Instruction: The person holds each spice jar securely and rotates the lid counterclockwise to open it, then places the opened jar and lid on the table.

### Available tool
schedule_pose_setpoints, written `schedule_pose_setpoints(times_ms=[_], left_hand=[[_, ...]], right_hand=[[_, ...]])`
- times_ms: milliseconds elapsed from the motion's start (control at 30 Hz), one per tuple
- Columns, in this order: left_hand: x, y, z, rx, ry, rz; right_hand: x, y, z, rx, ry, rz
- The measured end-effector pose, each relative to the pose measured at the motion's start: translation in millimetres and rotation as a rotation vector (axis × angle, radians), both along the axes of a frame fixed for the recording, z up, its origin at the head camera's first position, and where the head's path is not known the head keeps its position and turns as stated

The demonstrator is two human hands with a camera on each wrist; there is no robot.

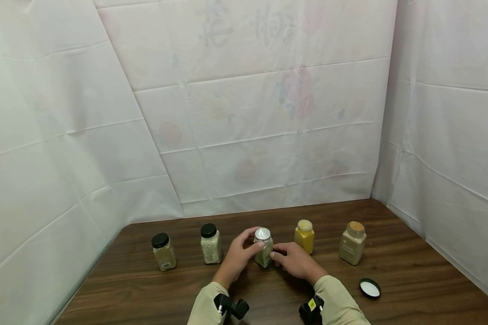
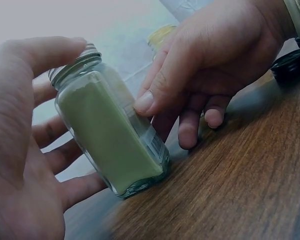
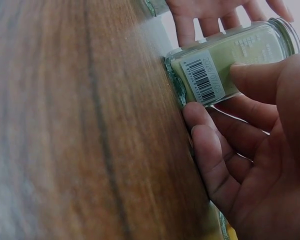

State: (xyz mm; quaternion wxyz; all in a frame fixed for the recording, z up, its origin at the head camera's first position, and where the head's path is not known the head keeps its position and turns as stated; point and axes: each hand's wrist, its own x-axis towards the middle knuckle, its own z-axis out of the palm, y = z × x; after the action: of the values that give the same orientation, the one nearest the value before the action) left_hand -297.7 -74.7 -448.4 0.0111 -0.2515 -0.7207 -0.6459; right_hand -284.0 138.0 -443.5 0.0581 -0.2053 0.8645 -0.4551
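Note:
A square glass jar of green powder (image 1: 263, 255) is between the two hands at the middle of the table, its threaded neck lidless and topped by a silvery seal (image 1: 262, 234). My left hand (image 1: 237, 255) holds the jar near its neck from the left, thumb at the top edge. From the right, my right hand (image 1: 297, 261) grips the lower body, its thumb (image 3: 257, 80) on the side near a barcode label (image 3: 202, 80). In the left wrist view the jar's base (image 2: 142, 185) appears at the wood surface; whether it bears weight there I cannot tell.
Two black-capped jars, one at far left (image 1: 165, 257) and one nearer (image 1: 211, 248), stand on the wooden table (image 1: 126, 289). To the right are a yellow jar (image 1: 305, 239) and a tan jar (image 1: 353, 246), both lidless. A dark lid (image 1: 370, 289) lies with its white inside up.

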Motion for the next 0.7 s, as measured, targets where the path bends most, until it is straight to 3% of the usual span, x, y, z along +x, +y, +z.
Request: schedule_pose_setpoints(times_ms=[400, 700], left_hand=[[1.3, 0.2, 1.7, 0.110, -0.082, -0.008], [1.5, 0.1, 1.6, 0.097, -0.062, -0.001]], right_hand=[[1.9, 0.4, 1.7, 0.004, 0.002, -0.005], [1.3, -0.3, 0.9, -0.005, -0.004, -0.011]])
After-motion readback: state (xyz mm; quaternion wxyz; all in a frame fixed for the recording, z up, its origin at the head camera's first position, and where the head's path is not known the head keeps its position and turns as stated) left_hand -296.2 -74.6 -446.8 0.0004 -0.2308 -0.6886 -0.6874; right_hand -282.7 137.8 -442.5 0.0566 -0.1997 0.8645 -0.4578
